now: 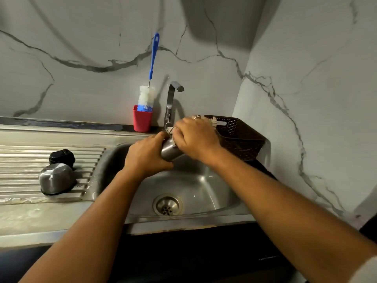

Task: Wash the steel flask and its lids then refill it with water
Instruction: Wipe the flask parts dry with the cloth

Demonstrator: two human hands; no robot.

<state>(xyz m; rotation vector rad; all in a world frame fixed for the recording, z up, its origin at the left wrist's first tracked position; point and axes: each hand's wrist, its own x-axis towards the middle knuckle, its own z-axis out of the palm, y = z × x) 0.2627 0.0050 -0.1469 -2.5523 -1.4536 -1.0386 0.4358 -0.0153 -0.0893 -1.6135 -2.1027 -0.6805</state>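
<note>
Over the sink (204, 216), the left hand (148, 158) grips the flask (170, 151) round its lower body, fingers wrapped tight. It holds the flask tilted with the mouth end up towards the tap (171, 99), probably so that drips and rinse water fall into the basin.

The right hand (195, 137) lies over the flask's upper end and hides the mouth. Its fingers are curved there, and something pale and frayed shows at their tips. That may be a scrubber, but I cannot tell whether the fingers clasp it or the flask itself. No water shows at the tap.

Both lids are on the drainboard (24, 160), well apart from the hands. The steel lid (56, 178) is mouth down, likely to drain, and the black lid (62, 158) is just behind it. A brush (146, 97) stands bristles-down in a red cup (142, 121) beside the tap, within reach for the flask's inside. Refilling looks some way off.
</note>
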